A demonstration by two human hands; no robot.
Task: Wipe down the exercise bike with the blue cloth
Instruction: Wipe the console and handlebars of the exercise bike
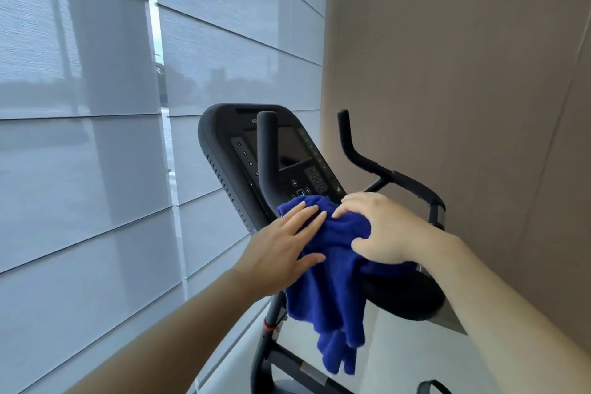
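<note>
Two hands meet on the blue cloth [332, 269] at the lower edge of the exercise bike [399, 294] console [271, 153]: left hand [281, 253] flat, fingers spread; right hand [383, 230] curled, gripping it. One upright handlebar [267, 150] blocks part of the screen; window blinds [80, 105] hang left, a beige wall [463, 73] right.
</note>
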